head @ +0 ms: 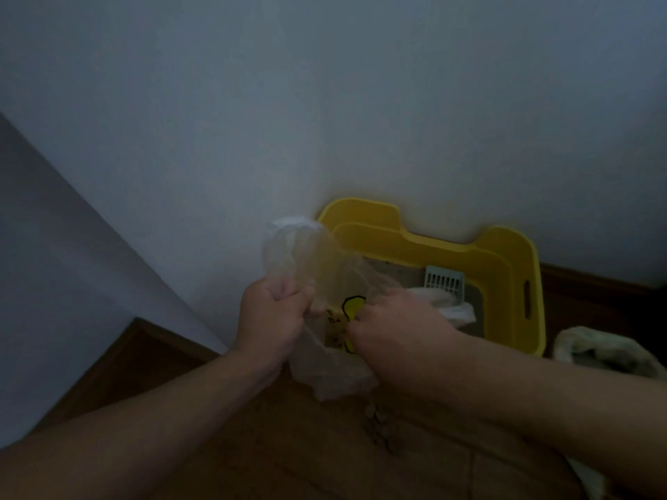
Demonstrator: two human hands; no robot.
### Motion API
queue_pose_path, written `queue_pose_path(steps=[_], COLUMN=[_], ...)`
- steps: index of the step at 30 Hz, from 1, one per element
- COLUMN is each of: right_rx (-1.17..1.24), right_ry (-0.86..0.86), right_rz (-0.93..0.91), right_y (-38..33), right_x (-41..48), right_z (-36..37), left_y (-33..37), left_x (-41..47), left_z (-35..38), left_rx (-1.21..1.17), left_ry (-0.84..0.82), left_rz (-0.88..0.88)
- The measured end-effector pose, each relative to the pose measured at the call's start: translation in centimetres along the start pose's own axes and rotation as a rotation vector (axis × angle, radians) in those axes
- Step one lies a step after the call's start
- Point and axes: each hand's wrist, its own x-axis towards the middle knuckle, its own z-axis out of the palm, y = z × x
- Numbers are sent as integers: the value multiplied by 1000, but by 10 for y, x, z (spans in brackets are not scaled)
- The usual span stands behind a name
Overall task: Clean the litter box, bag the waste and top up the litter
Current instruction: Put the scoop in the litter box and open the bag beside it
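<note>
gripping the thin translucent waste bag with both hands, the person is holding it directly in front of the yellow litter box, at the box's near left corner. the left hand is clenching one bunched handle, with loose film standing up above the fist. the right hand is curling round the other handle, whose pale tail is trailing over the open top of the box. the step in hand is judged to be tying off the bag; topping up is judged not yet begun.

the body of the bag is hanging below the hands, in front of the box. a yellow print is showing on the film; the contents are too dim to identify. inside the box, a grey slotted scoop is standing toward the far right, over grey litter.

a few granules are lying on the wooden floor in front of the box, just below the bag. a pale open sack is sitting to the right of the box. a white wall is rising behind the box.

hazards:
- pulling the handles hard is risking a tear in the thin film.
- a loose knot is risking spillage when the bag is carried.
- the granules below the bag are suggesting a possible leak.
- the dim light is making a small hole easy to miss.
</note>
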Motion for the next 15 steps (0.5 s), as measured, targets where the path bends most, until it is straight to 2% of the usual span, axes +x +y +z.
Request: queue_pose_path(steps=[4, 8, 11, 15], right_rx=[179, 484, 468, 443], right_ry=[-135, -91, -220, -256], right_rz=[78, 137, 209, 192], right_y=[1, 8, 18, 35], right_x=[8, 12, 3, -6], right_z=[12, 37, 49, 48], left_y=[2, 5, 5, 0], left_x=[-3, -7, -4, -2], left_z=[-1, -6, -10, -17], left_rx=[-50, -26, -31, 15], left_ry=[-9, -12, 2, 63], left_rz=[-34, -69, -106, -102])
